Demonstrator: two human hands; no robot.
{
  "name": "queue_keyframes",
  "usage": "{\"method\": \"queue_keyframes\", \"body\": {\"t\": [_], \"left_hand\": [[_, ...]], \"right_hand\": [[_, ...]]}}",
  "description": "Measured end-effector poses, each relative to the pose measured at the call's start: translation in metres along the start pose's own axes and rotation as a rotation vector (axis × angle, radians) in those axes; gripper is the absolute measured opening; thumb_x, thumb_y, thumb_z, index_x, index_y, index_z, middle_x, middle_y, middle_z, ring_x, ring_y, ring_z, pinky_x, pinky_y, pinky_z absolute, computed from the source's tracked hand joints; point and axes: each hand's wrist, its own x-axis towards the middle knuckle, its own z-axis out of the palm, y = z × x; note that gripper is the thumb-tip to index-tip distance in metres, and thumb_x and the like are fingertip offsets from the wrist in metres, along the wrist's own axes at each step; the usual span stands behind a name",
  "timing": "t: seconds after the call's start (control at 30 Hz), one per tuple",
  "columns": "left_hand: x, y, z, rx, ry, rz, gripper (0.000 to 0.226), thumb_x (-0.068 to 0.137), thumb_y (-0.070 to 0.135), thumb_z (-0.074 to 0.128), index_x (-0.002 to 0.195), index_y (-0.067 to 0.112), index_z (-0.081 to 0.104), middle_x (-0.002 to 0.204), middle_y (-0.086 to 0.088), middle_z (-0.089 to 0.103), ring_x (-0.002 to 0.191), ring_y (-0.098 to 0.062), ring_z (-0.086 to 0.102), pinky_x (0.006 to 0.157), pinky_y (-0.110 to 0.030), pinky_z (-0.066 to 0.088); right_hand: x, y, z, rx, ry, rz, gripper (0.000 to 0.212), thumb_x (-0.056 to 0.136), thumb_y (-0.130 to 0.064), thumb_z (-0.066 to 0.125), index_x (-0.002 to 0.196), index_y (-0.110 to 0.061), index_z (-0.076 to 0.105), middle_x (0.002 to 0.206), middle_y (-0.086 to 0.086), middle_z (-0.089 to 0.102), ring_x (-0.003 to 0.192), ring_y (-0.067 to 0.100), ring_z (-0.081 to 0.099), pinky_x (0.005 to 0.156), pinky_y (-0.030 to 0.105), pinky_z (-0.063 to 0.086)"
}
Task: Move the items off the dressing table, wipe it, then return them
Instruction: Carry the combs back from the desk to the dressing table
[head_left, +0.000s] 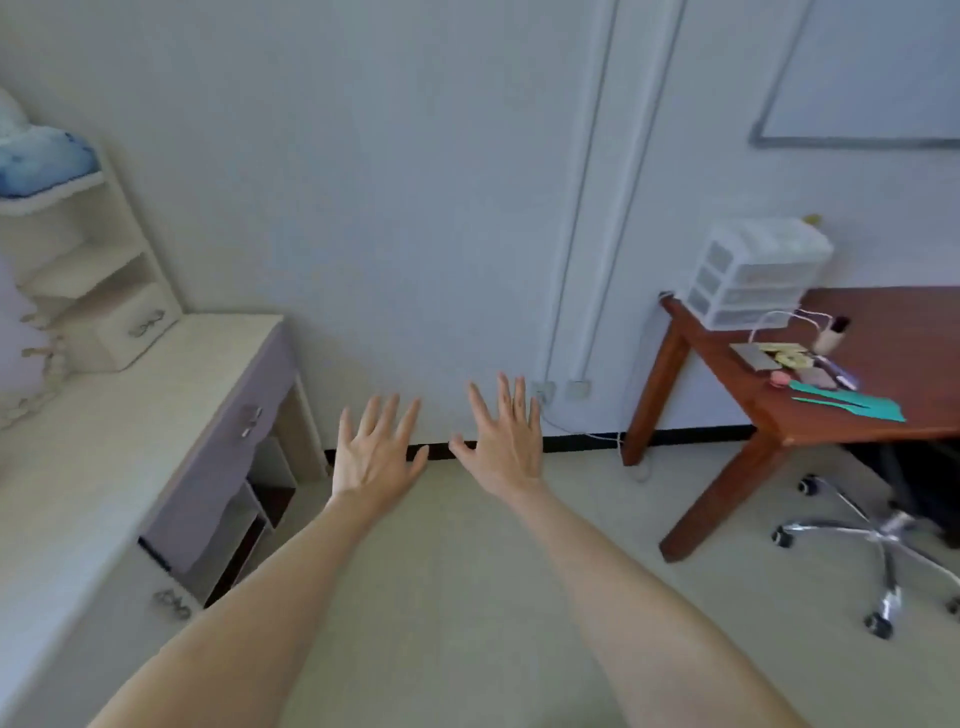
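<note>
- Both hands are held out over the floor, side by side, not touching: left hand (375, 451) and right hand (503, 435), fingers spread straight, holding nothing.
- At the left stands the pale dressing table (104, 415), with a white shelf unit (98, 280) at its back.
- On the brown desk (883, 364) at the right sit a clear drawer box (753, 275) and small items, too blurred to name, perhaps cosmetics.

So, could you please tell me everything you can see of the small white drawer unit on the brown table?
The white drawer unit looks like translucent plastic, with three stacked drawers, all closed, contents unclear. It stands upright on the far left corner of the brown wooden table, close to the wall. A white cable loops past its base; whether they touch is unclear. Neither hand is near it.
</note>
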Motion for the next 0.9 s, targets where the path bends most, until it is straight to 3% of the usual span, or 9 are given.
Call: {"method": "queue_keyframes", "body": {"t": [0.23, 0.43, 0.6, 0.8, 0.9], "left_hand": [[0.070, 0.164, 0.007, -0.024, -0.025, 0.389, 0.063, 0.095, 0.050, 0.023, 0.148, 0.024, -0.002, 0.156, -0.003, 0.005, 0.142, -0.023, 0.003, 0.112, -0.048, 0.004], [0.135, 0.283, 0.019, -0.074, 0.014, 0.586, 0.067, 0.088, 0.056, 0.005, 0.148, 0.025, 0.005, 0.155, -0.006, 0.013, 0.142, -0.025, 0.009, 0.113, -0.051, 0.009], [0.186, 0.365, 0.026, -0.079, -0.003, 0.670, 0.063, 0.094, 0.053, 0.018, 0.148, 0.026, -0.002, 0.156, -0.005, 0.004, 0.143, -0.023, 0.002, 0.113, -0.049, 0.004], [0.245, 0.433, 0.056, -0.115, -0.021, 0.759, 0.063, 0.094, 0.052, 0.023, 0.148, 0.024, 0.005, 0.155, -0.007, 0.011, 0.142, -0.026, 0.007, 0.112, -0.049, 0.007], [0.278, 0.459, 0.084, -0.118, -0.056, 0.811, 0.064, 0.094, 0.054, 0.023, 0.148, 0.025, 0.006, 0.155, -0.007, 0.013, 0.142, -0.026, 0.009, 0.113, -0.049, 0.009]], "right_hand": [[-0.034, 0.161, -0.054, -0.189, 0.046, 0.376, 0.070, 0.090, -0.059, 0.033, 0.148, -0.029, 0.009, 0.156, 0.014, -0.002, 0.141, 0.031, -0.012, 0.114, 0.048, -0.002], [-0.035, 0.273, -0.078, -0.286, 0.068, 0.553, 0.068, 0.090, -0.058, 0.034, 0.148, -0.027, 0.015, 0.155, 0.017, 0.005, 0.142, 0.034, -0.007, 0.113, 0.050, 0.002], [-0.018, 0.349, -0.086, -0.314, 0.071, 0.638, 0.069, 0.089, -0.059, 0.037, 0.148, -0.027, 0.018, 0.155, 0.017, 0.009, 0.142, 0.034, -0.003, 0.113, 0.050, 0.003], [-0.003, 0.424, -0.067, -0.282, 0.069, 0.765, 0.066, 0.081, -0.055, 0.054, 0.138, -0.022, 0.044, 0.145, 0.021, 0.035, 0.137, 0.039, 0.023, 0.107, 0.055, 0.023], [0.010, 0.458, -0.051, -0.294, 0.036, 0.816, 0.065, 0.085, -0.056, 0.042, 0.142, -0.025, 0.035, 0.150, 0.018, 0.026, 0.140, 0.037, 0.013, 0.110, 0.052, 0.015]]}}
